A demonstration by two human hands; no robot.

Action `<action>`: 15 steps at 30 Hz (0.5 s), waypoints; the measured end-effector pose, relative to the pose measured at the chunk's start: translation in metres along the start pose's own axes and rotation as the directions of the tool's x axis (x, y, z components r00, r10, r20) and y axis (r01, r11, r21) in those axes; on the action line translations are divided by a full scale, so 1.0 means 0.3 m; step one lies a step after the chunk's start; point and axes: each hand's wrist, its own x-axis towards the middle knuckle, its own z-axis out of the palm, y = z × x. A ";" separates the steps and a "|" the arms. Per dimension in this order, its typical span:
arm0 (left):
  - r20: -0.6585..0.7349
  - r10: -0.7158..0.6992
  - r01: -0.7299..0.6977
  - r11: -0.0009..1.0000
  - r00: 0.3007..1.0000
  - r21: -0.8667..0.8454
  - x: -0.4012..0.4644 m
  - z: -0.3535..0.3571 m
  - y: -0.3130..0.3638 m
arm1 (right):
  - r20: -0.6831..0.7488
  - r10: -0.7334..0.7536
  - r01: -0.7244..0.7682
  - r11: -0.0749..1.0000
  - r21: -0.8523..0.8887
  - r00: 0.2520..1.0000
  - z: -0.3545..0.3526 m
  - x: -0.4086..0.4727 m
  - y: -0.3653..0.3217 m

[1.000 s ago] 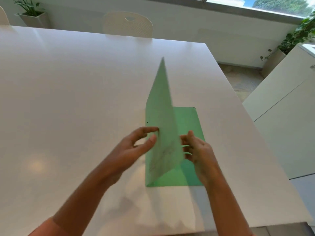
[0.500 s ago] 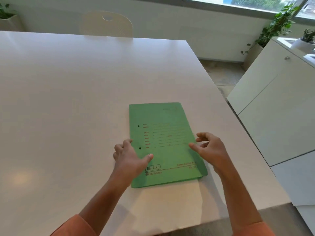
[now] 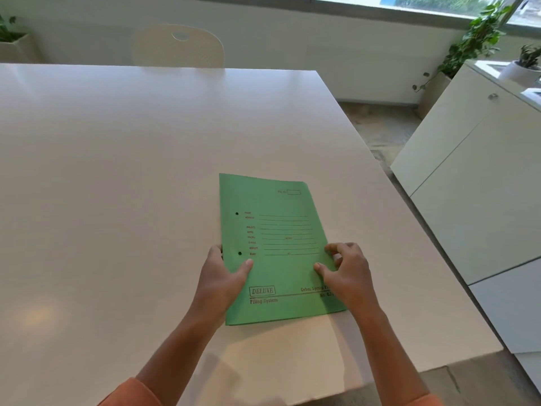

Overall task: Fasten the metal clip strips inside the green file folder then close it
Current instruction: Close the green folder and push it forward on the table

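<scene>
The green file folder (image 3: 275,230) lies shut and flat on the white table (image 3: 123,183), front cover up, with red print and two punched holes near its left edge. My left hand (image 3: 222,279) holds the folder's left edge, thumb on the cover near the lower hole, fingers curled around the spine side. My right hand (image 3: 347,273) grips the right edge, thumb on the cover and fingers bent at the rim. The metal clip strips are hidden inside.
The table's right edge (image 3: 409,230) runs close beside the folder, its near edge just below my forearms. A white cabinet (image 3: 483,177) stands to the right across a strip of floor. A white chair (image 3: 178,45) sits at the far side, plants at the window.
The front cover, upright a second ago, has swung down and the folder is shut. Both hands have since shifted from resting on the cover to gripping its left and right edges.
</scene>
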 end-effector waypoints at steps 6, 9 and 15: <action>0.064 0.086 -0.070 0.973 0.994 -0.220 0.008 -0.044 -0.029 | -0.061 0.015 -0.006 0.991 0.134 0.998 0.016 -0.001 -0.006; 0.060 0.112 -0.088 0.948 0.992 -0.307 0.063 -0.140 -0.016 | 0.000 0.054 -0.051 0.949 0.310 0.999 0.042 0.021 -0.055; -0.021 0.136 -0.133 0.916 0.991 -0.378 0.273 -0.433 0.024 | 0.220 -0.001 -0.131 0.802 0.583 0.975 0.177 0.086 -0.304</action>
